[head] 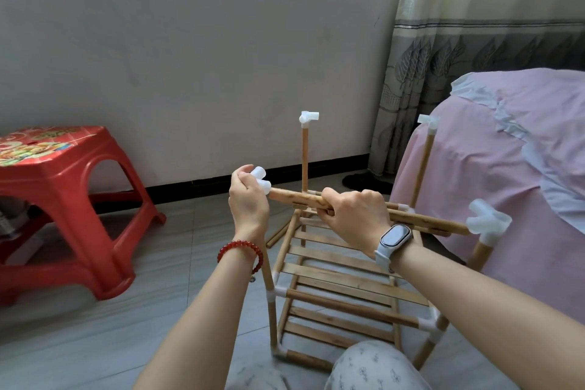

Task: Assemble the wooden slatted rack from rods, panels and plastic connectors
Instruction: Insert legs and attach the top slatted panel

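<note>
- My left hand point(248, 199) is raised at centre frame, fingers curled tight round a white plastic connector point(261, 180) seated on the left end of a wooden rod point(297, 198).
- My right hand point(354, 215) grips the middle of that rod, fingers wrapped over it; a second, thinner wooden piece lies alongside under the same grip, though I cannot tell whether the two are joined.
- The rod runs roughly level, left to right, and ends at a second connector point(487, 222) atop the near right upright point(479, 255).
- The slatted rack point(342, 291) stands on the tiled floor point(133, 310) just below my hands, its slats crossing between side rails joined by white corner pieces.
- Two far uprights rise from the rack: the left one point(305, 158) carries a white connector point(308, 117), the right one point(422, 165) is likewise capped.
- A loose rod point(278, 234) lies on the floor beside the rack's far left corner.
- A red bead bracelet point(240, 252) circles my left wrist; a watch point(395, 237) sits on my right.
- A red plastic stool point(72, 199) stands at left; a bed with a pink cover point(493, 149) stands at right, close against the rack.
</note>
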Motion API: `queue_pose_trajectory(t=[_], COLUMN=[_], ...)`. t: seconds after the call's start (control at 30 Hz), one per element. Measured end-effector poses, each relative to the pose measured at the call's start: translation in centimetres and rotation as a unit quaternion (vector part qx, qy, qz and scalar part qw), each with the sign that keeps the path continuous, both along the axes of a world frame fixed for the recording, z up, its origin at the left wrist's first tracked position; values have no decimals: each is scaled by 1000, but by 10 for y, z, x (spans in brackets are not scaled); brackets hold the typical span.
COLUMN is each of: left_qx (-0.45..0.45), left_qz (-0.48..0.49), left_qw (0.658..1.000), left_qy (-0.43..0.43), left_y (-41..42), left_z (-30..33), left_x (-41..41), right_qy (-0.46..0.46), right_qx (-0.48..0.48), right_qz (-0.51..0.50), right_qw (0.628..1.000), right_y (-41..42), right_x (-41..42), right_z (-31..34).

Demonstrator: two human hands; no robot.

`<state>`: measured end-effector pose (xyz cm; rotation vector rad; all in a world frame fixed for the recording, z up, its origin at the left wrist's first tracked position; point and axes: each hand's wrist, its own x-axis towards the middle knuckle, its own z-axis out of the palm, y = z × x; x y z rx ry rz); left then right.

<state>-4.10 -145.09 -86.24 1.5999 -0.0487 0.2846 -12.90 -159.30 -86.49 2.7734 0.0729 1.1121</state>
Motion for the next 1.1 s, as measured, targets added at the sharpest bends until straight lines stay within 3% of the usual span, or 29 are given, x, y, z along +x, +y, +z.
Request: queue_pose_trajectory(t=[0.17, 0.4, 0.53, 0.7, 0.83, 1.1], left_qx=[70, 55, 50, 89, 113, 116], left_qz=[-11, -162, -132, -38, -23, 23], left_qw=[997, 980, 985, 988, 987, 989], left_qy=[-40, -100, -96, -118, -109, -84], left_y=[-10, 26, 23, 4, 5, 4], left_z=[-4, -4, -5, -10, -9, -6], left_x=[-10, 6, 7, -4, -5, -9], right_qy=[9, 12, -4, 19, 11, 95], right_qx=[-12, 16, 49, 27, 24, 21], right_qz=[-1, 41, 0, -7, 1, -34], right_qw=[1000, 999, 999, 999, 1000, 995], right_y=[11, -6, -14, -10, -14, -11], right_x=[0, -7, -9, -11, -9, 3], right_z=[-8, 4, 9, 9, 8, 10])
